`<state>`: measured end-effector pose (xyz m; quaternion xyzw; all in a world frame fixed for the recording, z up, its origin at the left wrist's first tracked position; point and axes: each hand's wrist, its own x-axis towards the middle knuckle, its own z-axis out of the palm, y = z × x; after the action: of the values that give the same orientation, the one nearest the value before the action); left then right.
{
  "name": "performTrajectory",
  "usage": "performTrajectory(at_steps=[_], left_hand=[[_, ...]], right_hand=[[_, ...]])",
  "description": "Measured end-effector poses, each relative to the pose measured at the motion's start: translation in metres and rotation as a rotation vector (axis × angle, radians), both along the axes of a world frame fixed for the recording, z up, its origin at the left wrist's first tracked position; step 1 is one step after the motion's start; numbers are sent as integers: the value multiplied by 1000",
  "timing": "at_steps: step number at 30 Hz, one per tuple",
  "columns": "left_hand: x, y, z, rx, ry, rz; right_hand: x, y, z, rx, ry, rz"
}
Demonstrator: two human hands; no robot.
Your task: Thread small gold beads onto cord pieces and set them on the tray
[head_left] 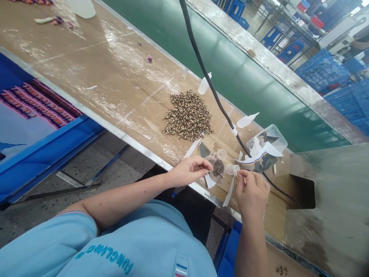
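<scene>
My left hand (pixel 188 170) reaches over the table's near edge with thumb and forefinger pinched. A tiny dark speck shows at the fingertips, too small to name. Beside it lies a stained brown-grey scrap of cloth or paper (pixel 218 166). My right hand (pixel 253 190) is also closed, its fingertips pinched next to a small clear round dish (pixel 232 169); what they hold is hidden. Tiny gold pieces (pixel 236 179) lie by those fingers. Beyond both hands is a large heap of small brown-and-gold pieces (pixel 188 115).
White squeeze bottles stand or lie at the far edge, one upright (pixel 204 85), one lying (pixel 247 120). A black cable (pixel 201 63) hangs across the table. A clear plastic box (pixel 278 138) holds scraps. At right is a metal panel (pixel 331 184); a blue tray (pixel 52 154) is left.
</scene>
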<state>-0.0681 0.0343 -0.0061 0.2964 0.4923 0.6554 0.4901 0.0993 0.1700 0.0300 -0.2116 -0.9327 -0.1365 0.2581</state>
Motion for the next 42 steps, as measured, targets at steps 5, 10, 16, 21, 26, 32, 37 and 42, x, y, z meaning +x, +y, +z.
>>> performTrajectory(at_steps=[5, 10, 16, 21, 26, 32, 37, 42], left_hand=[[0, 0, 2, -3, -30, -16], [0, 0, -1, -3, -80, -14], [-1, 0, -2, -17, -117, -40], [-3, 1, 4, -33, -174, -53], [-5, 1, 6, -67, -255, -62], [-5, 1, 4, -48, -280, -37], [-6, 2, 3, -54, -330, -46], [-8, 3, 2, -36, -397, -56]], right_hand=[[1, 0, 0, -9, -10, -9], [1, -1, 1, 9, -15, -7], [1, -1, 1, 31, -12, -15], [2, 0, -1, 16, 5, -14], [1, -1, -1, 1, 6, -17], [2, 1, -2, 7, -2, -25], [1, -11, -1, -199, 165, -64], [-17, -39, -7, -492, 327, 41]])
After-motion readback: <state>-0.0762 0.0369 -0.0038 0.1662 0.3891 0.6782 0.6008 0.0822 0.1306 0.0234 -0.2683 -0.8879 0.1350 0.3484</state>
